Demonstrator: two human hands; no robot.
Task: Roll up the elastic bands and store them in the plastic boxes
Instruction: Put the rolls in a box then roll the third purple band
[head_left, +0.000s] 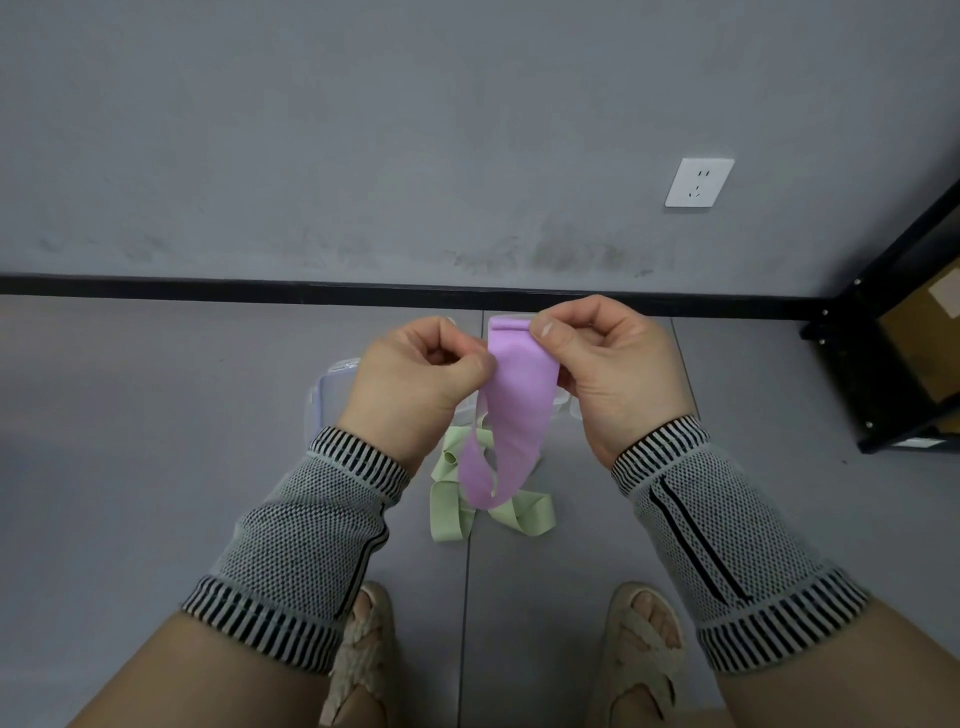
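I see a grey tiled floor (156, 441) carrying everything, with a grout line running from near to far down the middle. On it, at centre, lies a loose tangle of light green elastic bands (447, 512), folded over themselves. Just beyond them sit clear plastic boxes (328, 395), mostly hidden from me; I cannot tell how many. At the far right a black metal shelf frame (883, 332) stands on the floor against the wall. Nearest me, two feet in woven beige sandals (644, 649) rest on the tiles, either side of the grout line.
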